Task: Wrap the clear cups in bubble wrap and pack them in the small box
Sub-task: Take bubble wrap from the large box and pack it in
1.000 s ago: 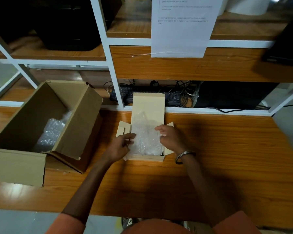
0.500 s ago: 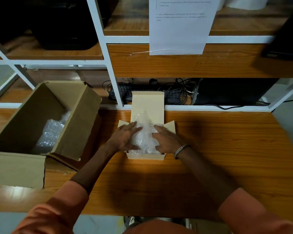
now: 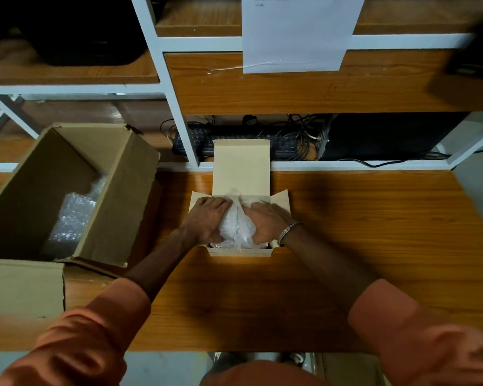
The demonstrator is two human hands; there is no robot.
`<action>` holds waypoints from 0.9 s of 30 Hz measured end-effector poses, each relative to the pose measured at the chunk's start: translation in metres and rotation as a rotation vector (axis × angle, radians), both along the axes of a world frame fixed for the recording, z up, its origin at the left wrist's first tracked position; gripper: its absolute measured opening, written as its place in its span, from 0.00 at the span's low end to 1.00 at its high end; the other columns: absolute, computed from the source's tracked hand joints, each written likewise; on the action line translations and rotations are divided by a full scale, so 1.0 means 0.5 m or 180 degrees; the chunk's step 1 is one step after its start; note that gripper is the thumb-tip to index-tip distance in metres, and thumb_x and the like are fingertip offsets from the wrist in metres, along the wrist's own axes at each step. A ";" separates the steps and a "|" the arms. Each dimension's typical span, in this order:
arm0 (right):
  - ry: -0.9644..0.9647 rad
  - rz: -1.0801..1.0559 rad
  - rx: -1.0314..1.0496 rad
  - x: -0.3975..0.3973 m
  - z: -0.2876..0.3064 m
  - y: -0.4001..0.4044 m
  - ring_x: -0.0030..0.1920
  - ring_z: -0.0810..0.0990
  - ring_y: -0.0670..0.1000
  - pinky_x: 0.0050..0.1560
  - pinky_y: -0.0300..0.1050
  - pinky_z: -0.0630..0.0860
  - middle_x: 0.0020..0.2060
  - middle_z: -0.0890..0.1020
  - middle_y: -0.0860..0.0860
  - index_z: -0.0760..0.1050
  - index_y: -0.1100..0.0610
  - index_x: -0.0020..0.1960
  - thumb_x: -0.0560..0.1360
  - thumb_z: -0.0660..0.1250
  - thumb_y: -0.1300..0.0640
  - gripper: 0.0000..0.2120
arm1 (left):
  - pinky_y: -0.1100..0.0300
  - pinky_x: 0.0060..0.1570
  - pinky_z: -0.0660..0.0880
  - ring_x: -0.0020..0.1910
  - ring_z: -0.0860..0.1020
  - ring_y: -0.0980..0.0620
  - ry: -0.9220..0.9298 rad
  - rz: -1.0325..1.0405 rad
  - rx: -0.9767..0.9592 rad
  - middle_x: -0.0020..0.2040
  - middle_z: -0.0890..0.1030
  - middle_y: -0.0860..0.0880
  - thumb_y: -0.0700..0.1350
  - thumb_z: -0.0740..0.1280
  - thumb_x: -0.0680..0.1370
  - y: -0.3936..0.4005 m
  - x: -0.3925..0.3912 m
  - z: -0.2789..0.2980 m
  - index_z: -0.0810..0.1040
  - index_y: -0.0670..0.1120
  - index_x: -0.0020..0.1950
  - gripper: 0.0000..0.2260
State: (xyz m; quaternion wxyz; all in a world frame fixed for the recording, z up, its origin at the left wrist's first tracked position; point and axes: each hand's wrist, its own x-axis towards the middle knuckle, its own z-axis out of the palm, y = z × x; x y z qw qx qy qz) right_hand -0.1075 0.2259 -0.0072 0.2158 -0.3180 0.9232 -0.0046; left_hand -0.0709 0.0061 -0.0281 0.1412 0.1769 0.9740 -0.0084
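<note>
I am pressing both hands down on a crinkled bundle of clear bubble wrap (image 3: 237, 224) that is sitting inside the small tan cardboard box (image 3: 240, 251) at the middle of the wooden surface (image 3: 374, 232). My left hand (image 3: 207, 218) is cupping the bundle's left side and my right hand (image 3: 265, 222), with a metal bracelet (image 3: 289, 232) at the wrist, is cupping its right side, fingers curled against the wrap. The box's lid flap is standing open on the far side. To the left, a large open brown cardboard carton (image 3: 117, 196) is holding more bubble wrap (image 3: 73, 218). I cannot make out the cups through the wrap.
</note>
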 end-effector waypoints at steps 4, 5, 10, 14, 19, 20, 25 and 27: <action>0.0330 0.0019 0.0092 0.005 -0.017 -0.017 0.59 0.81 0.59 0.58 0.51 0.79 0.60 0.81 0.56 0.64 0.54 0.81 0.67 0.78 0.41 0.48 | 0.46 0.80 0.56 0.79 0.65 0.43 0.0192 -0.0023 -0.0044 0.81 0.66 0.42 0.71 0.73 0.71 0.005 -0.004 -0.012 0.62 0.43 0.83 0.50; 0.0484 0.0046 0.0143 0.008 -0.025 -0.021 0.58 0.81 0.59 0.58 0.51 0.79 0.59 0.81 0.57 0.61 0.56 0.83 0.68 0.76 0.39 0.50 | 0.47 0.80 0.56 0.78 0.65 0.43 0.0251 -0.0008 -0.0035 0.80 0.67 0.42 0.71 0.74 0.71 0.007 -0.001 -0.018 0.63 0.43 0.83 0.50; 0.0873 0.0159 0.0117 0.019 -0.047 -0.020 0.54 0.81 0.57 0.57 0.51 0.78 0.55 0.82 0.57 0.67 0.59 0.81 0.70 0.73 0.40 0.45 | 0.45 0.83 0.52 0.80 0.63 0.42 0.0283 0.0043 -0.0081 0.81 0.65 0.43 0.73 0.69 0.74 0.007 0.013 -0.031 0.58 0.45 0.85 0.50; 0.0474 0.0118 -0.0061 0.005 -0.035 -0.007 0.58 0.82 0.59 0.55 0.48 0.78 0.58 0.81 0.57 0.71 0.56 0.77 0.71 0.76 0.43 0.38 | 0.47 0.84 0.50 0.82 0.60 0.42 0.0051 0.0028 0.0075 0.83 0.62 0.42 0.68 0.70 0.77 0.008 0.011 -0.005 0.54 0.44 0.86 0.48; -0.1301 -0.0329 -0.0952 -0.022 0.030 0.023 0.79 0.67 0.56 0.74 0.49 0.68 0.82 0.66 0.52 0.55 0.50 0.86 0.70 0.83 0.50 0.54 | 0.51 0.81 0.60 0.82 0.63 0.42 -0.0587 0.0322 0.1369 0.83 0.64 0.41 0.46 0.72 0.81 -0.034 0.017 0.041 0.61 0.44 0.85 0.35; -0.1341 -0.0324 -0.0996 -0.022 0.036 0.030 0.81 0.63 0.55 0.78 0.50 0.65 0.84 0.61 0.51 0.53 0.49 0.87 0.73 0.82 0.50 0.53 | 0.52 0.80 0.62 0.82 0.63 0.46 -0.0665 0.0372 0.1534 0.83 0.64 0.43 0.44 0.73 0.81 -0.046 0.022 0.044 0.63 0.47 0.84 0.33; -0.0769 0.0068 -0.0985 0.007 0.045 0.041 0.83 0.61 0.56 0.79 0.50 0.61 0.85 0.60 0.54 0.64 0.46 0.84 0.81 0.72 0.47 0.34 | 0.44 0.80 0.65 0.83 0.62 0.46 -0.0711 0.0549 0.1487 0.85 0.61 0.50 0.51 0.78 0.77 -0.066 0.042 0.048 0.72 0.53 0.80 0.32; -0.0535 0.0201 -0.0873 0.026 0.038 0.034 0.82 0.64 0.58 0.78 0.54 0.65 0.84 0.62 0.55 0.69 0.45 0.81 0.81 0.71 0.43 0.30 | 0.43 0.78 0.69 0.82 0.64 0.46 -0.0384 0.0261 0.1215 0.85 0.63 0.50 0.58 0.78 0.76 -0.055 0.048 0.046 0.76 0.55 0.77 0.31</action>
